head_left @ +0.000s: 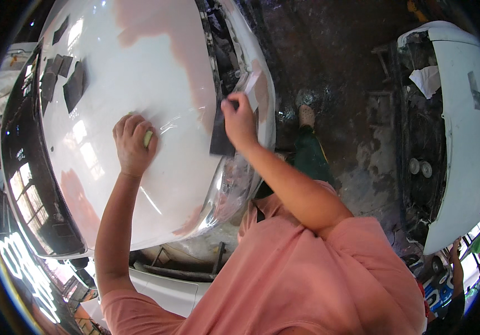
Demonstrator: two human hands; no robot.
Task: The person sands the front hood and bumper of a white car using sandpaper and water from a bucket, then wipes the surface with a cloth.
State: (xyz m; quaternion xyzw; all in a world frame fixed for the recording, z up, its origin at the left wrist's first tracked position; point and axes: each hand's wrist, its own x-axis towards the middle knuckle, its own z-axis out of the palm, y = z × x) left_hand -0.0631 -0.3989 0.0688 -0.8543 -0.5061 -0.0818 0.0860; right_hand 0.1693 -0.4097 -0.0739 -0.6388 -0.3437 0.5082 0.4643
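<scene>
My left hand (134, 142) rests on the white car hood (117, 201) with its fingers curled round a small yellow-green pad (148, 138). My right hand (239, 120) is at the hood's right edge, its fingers pinched on a dark rectangular sheet (219, 139). The hood has pinkish dull patches (159, 56) near its edges and shiny white areas between them. Several dark cut pieces (74, 86) lie on the hood at the upper left, beside the windshield (30, 201).
Another white car body (460, 151) with an open dark front stands at the right. The dark, wet-looking floor (357, 123) runs between the cars, with my foot (305, 116) on it. A white panel (170, 293) is below the hood, behind my left arm.
</scene>
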